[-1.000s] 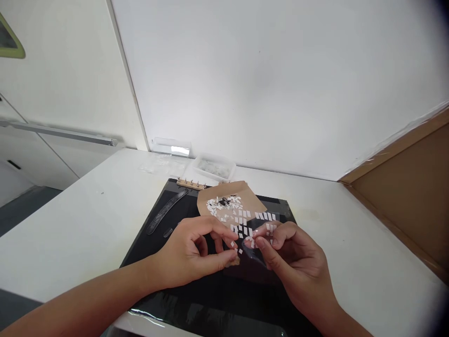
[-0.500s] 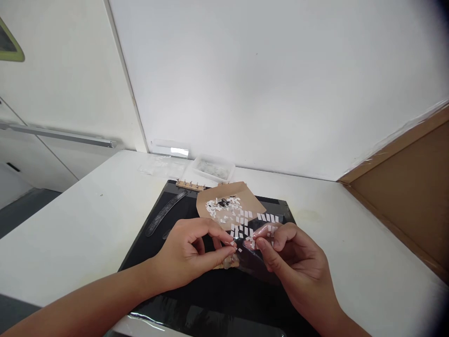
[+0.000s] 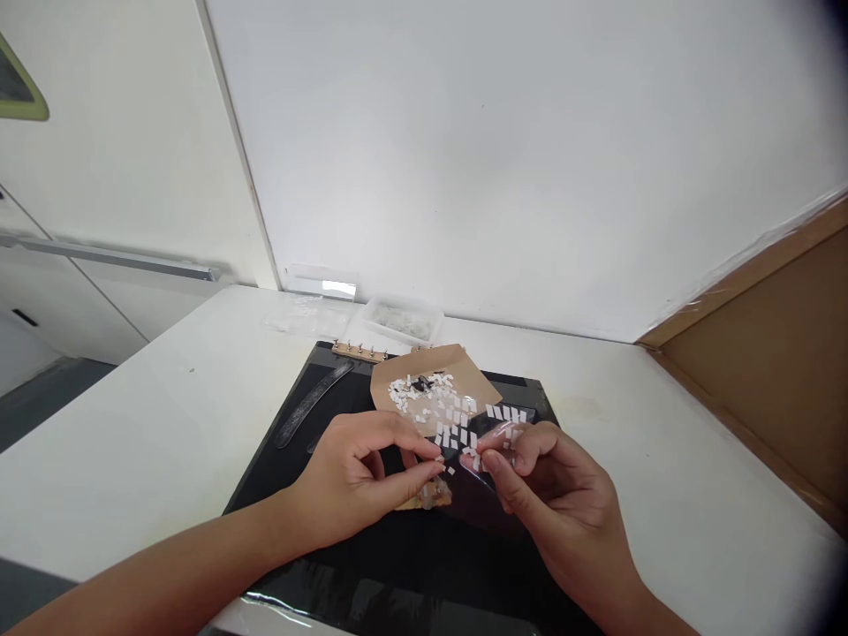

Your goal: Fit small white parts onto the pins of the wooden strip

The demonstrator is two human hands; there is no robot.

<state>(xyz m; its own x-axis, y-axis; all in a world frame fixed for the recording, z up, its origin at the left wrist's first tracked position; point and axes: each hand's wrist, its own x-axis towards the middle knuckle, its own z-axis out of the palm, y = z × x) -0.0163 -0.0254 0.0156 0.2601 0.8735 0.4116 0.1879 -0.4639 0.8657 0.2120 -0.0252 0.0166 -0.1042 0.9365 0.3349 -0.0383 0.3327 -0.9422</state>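
My right hand [image 3: 563, 486] pinches a clear sheet [image 3: 490, 508] with rows of small white rectangles, gripping it between thumb and forefinger. Just left of it, my left hand [image 3: 371, 468] has thumb and forefinger pressed together at the sheet's edge. A tiny pale bit shows at those fingertips, too small to name. Below them a yellowish piece with clear bits on it [image 3: 427, 496] is partly covered by the left hand. Behind the hands lies brown paper [image 3: 473, 375] bearing a heap of white scraps [image 3: 404, 389] and a dark bit.
A black board [image 3: 397, 565] lies under the hands on the white table [image 3: 159, 424]. On its left rests a curved dark nail file [image 3: 314, 402]. A strip with metal pegs [image 3: 359, 352], a clear tray [image 3: 404, 321] and clear plastic packets [image 3: 308, 314] are farther back.
Both hands keep almost the same place and grip. The sheet and fingers have shifted only very slightly, and a little more of the yellowish piece shows.
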